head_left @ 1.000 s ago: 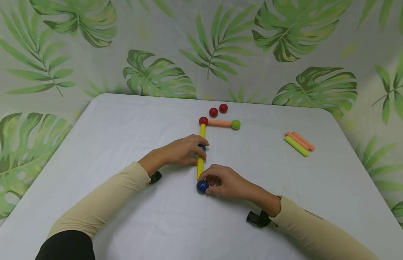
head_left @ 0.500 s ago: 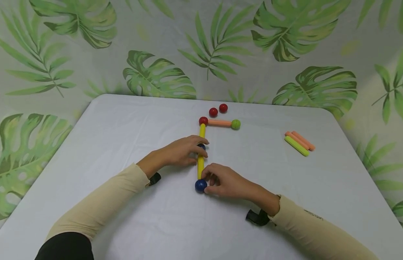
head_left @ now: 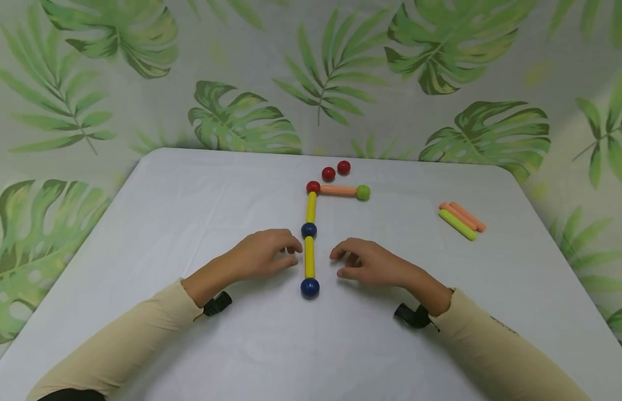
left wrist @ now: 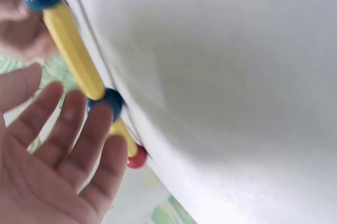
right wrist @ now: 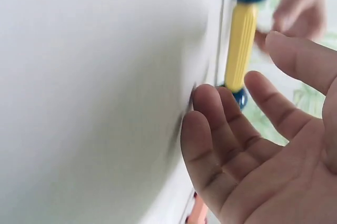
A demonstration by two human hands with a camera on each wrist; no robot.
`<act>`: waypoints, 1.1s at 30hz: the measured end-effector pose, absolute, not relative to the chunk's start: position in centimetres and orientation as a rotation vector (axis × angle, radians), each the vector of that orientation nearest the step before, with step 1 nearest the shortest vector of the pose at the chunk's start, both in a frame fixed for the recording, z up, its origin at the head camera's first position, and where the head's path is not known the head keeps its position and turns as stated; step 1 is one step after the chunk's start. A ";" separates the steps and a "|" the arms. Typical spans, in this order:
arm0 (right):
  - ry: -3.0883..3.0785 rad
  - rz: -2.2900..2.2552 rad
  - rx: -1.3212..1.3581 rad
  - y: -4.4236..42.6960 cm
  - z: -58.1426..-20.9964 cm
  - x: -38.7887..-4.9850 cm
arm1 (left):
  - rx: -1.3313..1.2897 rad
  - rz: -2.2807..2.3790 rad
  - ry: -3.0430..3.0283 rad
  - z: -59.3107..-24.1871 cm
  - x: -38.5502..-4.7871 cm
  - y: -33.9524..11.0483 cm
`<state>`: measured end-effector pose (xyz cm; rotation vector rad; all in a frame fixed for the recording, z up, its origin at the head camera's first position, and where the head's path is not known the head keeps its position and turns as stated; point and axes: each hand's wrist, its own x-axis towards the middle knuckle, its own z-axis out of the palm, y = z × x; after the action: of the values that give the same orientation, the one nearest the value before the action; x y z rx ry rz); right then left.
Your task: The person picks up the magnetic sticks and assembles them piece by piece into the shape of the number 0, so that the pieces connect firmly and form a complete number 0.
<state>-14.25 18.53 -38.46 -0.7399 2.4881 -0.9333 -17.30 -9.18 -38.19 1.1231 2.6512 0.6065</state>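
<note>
A line of yellow rods and balls runs down the middle of the table. The near yellow rod (head_left: 310,257) joins a near blue ball (head_left: 310,288) to a middle blue ball (head_left: 309,230). Beyond it, a far yellow rod (head_left: 311,208) reaches a red ball (head_left: 313,187), from which an orange rod (head_left: 338,191) leads right to a green ball (head_left: 363,192). Just left of the near rod is my left hand (head_left: 263,253), fingers relaxed and holding nothing. My right hand (head_left: 373,263) hovers to the right, apart from the rods, fingers loosely bent around nothing.
Two loose red balls (head_left: 328,174) lie at the back, behind the joined red ball. On the right side a yellow-green stick (head_left: 458,224) rests beside two orange sticks (head_left: 467,216). A white cloth covers the table (head_left: 215,184), with a leaf-patterned backdrop behind.
Both hands have let go of the rod-and-ball line. The left hand drew back to the left and nearer, the right hand to the right. The assembled pieces stay nearly in place.
</note>
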 end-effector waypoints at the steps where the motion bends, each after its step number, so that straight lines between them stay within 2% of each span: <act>1: 2.502 -0.935 -0.729 18.8 -38.4 -14.5 | 1.136 0.621 2.617 -38.1 -17.0 -9.1; 9: 2.569 -0.933 -0.625 20.6 -38.5 -16.2 | 1.107 0.679 2.489 -38.6 -15.4 -8.3; 14: 2.572 -0.919 -0.565 21.1 -38.8 -16.6 | 1.184 0.626 2.485 -38.7 -14.7 -7.9; 33: 2.550 -0.900 -0.497 21.5 -39.2 -17.3 | 1.233 0.624 2.445 -38.6 -14.3 -8.4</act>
<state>-17.32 21.47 -39.21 -0.4969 2.5495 -0.9004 -14.32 -8.42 -38.56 1.2333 2.4453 0.6235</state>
